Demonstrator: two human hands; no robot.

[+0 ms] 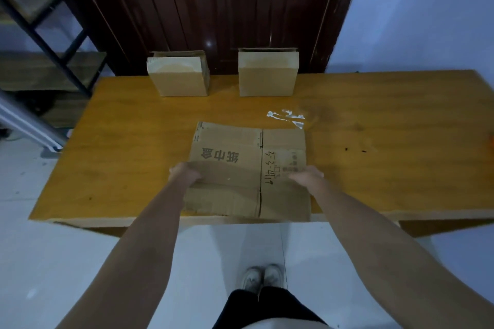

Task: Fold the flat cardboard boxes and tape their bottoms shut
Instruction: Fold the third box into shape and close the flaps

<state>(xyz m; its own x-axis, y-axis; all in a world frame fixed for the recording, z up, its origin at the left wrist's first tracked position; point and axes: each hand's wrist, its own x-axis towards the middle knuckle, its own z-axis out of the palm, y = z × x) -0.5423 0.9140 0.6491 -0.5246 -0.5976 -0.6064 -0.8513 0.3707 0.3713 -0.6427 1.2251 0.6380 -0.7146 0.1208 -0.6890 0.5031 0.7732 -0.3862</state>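
A flat box (248, 171) at the table's (374, 168) near edge is gripped at its sides by the left hand (184, 172) and right hand (307, 175). Opening it is judged next: both sides pressed inward.

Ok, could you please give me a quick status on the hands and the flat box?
Left hand and right hand grip flat box by its sides. Box still unfolded on table. Tape scrap just beyond it.
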